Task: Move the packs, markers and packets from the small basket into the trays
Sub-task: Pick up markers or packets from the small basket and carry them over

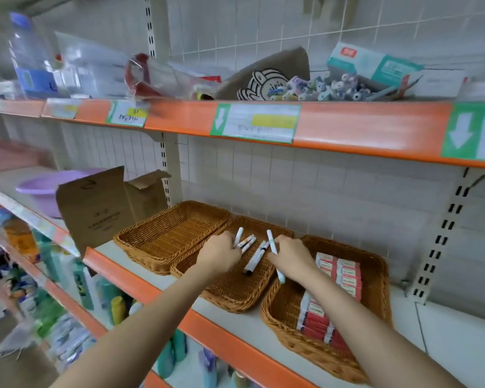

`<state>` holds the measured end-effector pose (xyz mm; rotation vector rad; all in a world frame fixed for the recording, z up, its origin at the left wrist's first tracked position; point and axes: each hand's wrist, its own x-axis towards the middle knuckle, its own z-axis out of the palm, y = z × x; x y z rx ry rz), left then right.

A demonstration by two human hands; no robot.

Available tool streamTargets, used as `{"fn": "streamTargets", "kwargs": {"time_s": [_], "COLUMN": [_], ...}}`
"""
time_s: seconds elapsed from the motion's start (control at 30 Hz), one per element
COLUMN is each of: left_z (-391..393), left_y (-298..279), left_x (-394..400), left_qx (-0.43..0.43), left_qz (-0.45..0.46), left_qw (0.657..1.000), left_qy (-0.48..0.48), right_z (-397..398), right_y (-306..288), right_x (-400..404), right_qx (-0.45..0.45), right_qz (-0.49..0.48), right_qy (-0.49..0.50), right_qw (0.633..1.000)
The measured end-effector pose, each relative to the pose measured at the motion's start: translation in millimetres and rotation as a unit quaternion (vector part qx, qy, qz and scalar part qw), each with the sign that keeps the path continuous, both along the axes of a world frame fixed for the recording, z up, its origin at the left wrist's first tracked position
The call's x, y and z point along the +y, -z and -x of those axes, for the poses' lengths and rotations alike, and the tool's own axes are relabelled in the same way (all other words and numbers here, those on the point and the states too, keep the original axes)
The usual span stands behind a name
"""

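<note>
Here I see both hands over the middle tray [235, 292] on the shelf [163, 278]. My left hand [219, 254] curls around a bunch of white markers [244, 242] whose ends fan out past the fingers. My right hand [291, 259] grips one marker [272, 242] held upright and slanted, its lower end poking out beneath the palm. Two more markers [254, 259] lie loose in the middle tray. The right tray [375, 275] holds rows of red packs [345, 275]; the left tray [174, 231] sits touching the middle one.
</note>
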<state>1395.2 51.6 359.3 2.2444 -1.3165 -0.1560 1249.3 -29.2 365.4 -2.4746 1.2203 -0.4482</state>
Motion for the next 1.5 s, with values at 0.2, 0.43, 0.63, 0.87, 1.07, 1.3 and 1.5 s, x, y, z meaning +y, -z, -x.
{"fn": "streamTargets", "kwargs": {"time_s": [0.2, 0.43, 0.63, 0.87, 1.07, 1.3, 1.5], "left_z": [-5.7, -24.1, -52.8, -80.8, -90.6, -83.1, -75.5], "left_y": [4.6, 8.7, 10.7, 19.7, 32.5, 35.1, 27.5], "left_x": [-25.2, -48.1, -66.3, -86.7, -94.5, -83.7, -65.8], "left_qx": [0.001, -0.021, -0.084, -0.218, -0.293, -0.281, -0.216], "left_qz": [-0.025, -0.050, -0.083, -0.121, -0.123, -0.185, -0.176], "left_qw": [0.999, 0.997, 0.990, 0.945, 0.899, 0.893, 0.897], "left_qy": [0.031, 0.048, 0.075, 0.210, 0.301, 0.299, 0.344], "right_z": [-14.4, -35.4, -57.3, -89.9, -100.8, -99.4, -75.2], "right_y": [0.4, 10.4, 14.1, 23.2, 32.1, 33.3, 29.6], "right_x": [-27.6, -47.1, -53.3, -49.6, -33.9, -8.6, 23.7], "right_qx": [0.012, 0.048, 0.101, 0.248, 0.287, 0.366, 0.316], "right_qz": [0.001, 0.004, 0.026, 0.064, 0.042, 0.063, 0.007], "right_qy": [0.011, 0.008, 0.015, 0.078, 0.137, 0.133, 0.104], "right_qw": [1.000, 0.999, 0.994, 0.963, 0.947, 0.919, 0.943]}}
